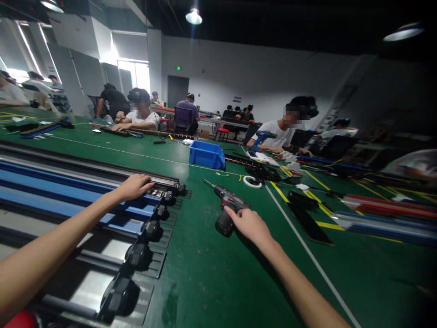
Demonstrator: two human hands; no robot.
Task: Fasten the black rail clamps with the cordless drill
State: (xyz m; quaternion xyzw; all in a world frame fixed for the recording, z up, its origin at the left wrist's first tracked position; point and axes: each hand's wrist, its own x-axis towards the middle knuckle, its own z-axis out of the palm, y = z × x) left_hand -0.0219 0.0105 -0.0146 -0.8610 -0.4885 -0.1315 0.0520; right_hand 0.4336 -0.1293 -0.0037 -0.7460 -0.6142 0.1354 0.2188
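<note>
To the left lie several long metal rails (112, 202), blue and silver, side by side with black knobbed end pieces (152, 231) along their right ends. My left hand (134, 187) rests on top of the far rails near those ends, fingers laid out over them. A black and red cordless drill (229, 200) with a long thin bit lies on its side on the green table (201, 273), its bit pointing to the far left. My right hand (251, 223) is closed around the drill's handle, with the thumb visible near the battery; the other fingers are partly hidden.
Beyond the drill stands a blue bin (206, 154), with a white tape roll (252, 181) to its right. A dark flat panel (310, 223) and red and blue strips (382, 218) lie at right. Co-workers (283, 127) sit around the table; a blue drill (262, 139) stands near one.
</note>
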